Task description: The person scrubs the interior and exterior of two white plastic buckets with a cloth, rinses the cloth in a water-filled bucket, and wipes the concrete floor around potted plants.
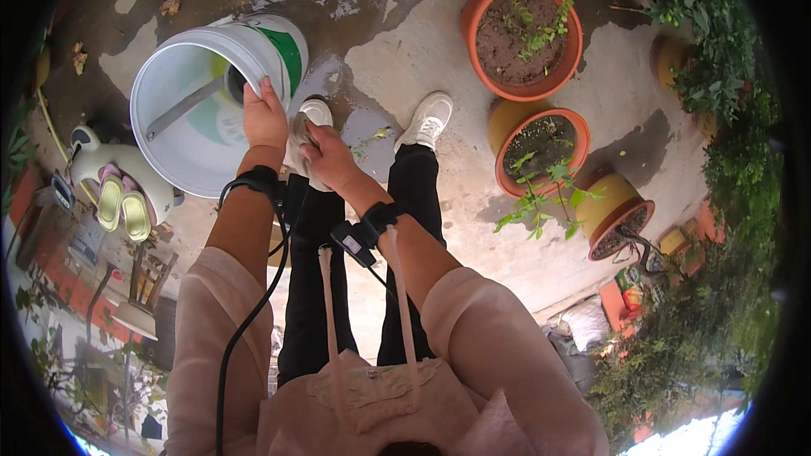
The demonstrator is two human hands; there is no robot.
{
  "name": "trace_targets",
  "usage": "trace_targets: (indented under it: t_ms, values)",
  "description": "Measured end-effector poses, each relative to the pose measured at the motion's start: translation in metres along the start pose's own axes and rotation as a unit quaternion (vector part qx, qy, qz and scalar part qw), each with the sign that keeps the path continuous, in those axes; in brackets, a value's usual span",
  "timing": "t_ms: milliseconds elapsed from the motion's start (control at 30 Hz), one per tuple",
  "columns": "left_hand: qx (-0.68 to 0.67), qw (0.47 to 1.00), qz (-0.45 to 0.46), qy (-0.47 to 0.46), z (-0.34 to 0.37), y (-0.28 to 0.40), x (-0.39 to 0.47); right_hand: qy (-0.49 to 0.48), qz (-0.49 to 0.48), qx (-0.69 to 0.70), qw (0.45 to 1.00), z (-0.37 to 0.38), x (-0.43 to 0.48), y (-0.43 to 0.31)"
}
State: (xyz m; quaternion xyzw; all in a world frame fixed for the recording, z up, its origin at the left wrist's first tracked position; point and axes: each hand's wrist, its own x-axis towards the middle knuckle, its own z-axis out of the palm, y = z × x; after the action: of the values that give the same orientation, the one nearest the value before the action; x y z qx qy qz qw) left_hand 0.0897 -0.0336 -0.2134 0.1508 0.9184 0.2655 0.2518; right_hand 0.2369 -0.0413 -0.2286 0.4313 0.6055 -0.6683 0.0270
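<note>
A large white plastic bucket (190, 158) with a green band lies tilted at the left, its mouth towards me. Inside it rests a dipper (187, 106) with a long grey handle; part of its cup is hidden behind the bucket's rim. My left hand (266, 117) grips the rim at the right side of the mouth. Just right of it, my right hand (329, 155) holds a greyish-beige cloth (301, 149) beside the bucket's outer wall. Its fingers are partly hidden by the cloth.
Potted plants stand at the right, among them a large orange-rimmed pot (469, 31) and a smaller one (586, 139). Green clogs (111, 202) rest on a grey object at the left. The concrete floor (405, 50) is partly wet. My white shoes (427, 117) are near the bucket.
</note>
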Motion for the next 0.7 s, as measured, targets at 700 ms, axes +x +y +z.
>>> trace_targets:
  t_ms: [700]
  values:
    - [0.038,0.998,0.034,0.024,0.0,0.0,-0.001,0.32,0.223,-0.371,0.842,-0.312,-0.056,0.14]
